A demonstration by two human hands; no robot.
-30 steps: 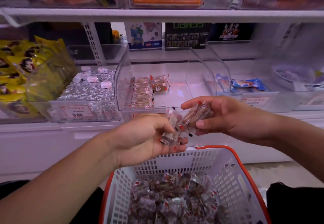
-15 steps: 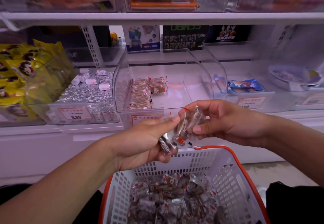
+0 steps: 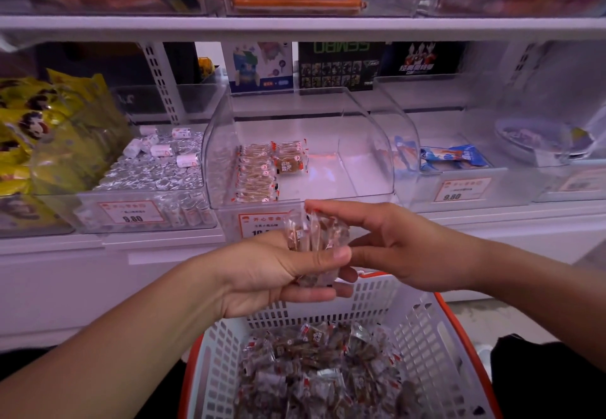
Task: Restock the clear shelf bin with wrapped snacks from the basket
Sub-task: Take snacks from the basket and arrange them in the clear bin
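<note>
Left hand (image 3: 275,274): gripped a bunch of wrapped snacks (image 3: 314,235), frame centre.
Right hand (image 3: 393,251): fingers relaxed, fingertips touching that bunch.

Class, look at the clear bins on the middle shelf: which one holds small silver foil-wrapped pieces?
The bin left of centre, directly left of the clear shelf bin being restocked. Its contents are silver foil; the restocked bin holds brown wrapped snacks.

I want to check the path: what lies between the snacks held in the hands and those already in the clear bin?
In the head view, only the clear bin's low front lip and its price label separate the held snacks from the stocked rows.
</note>
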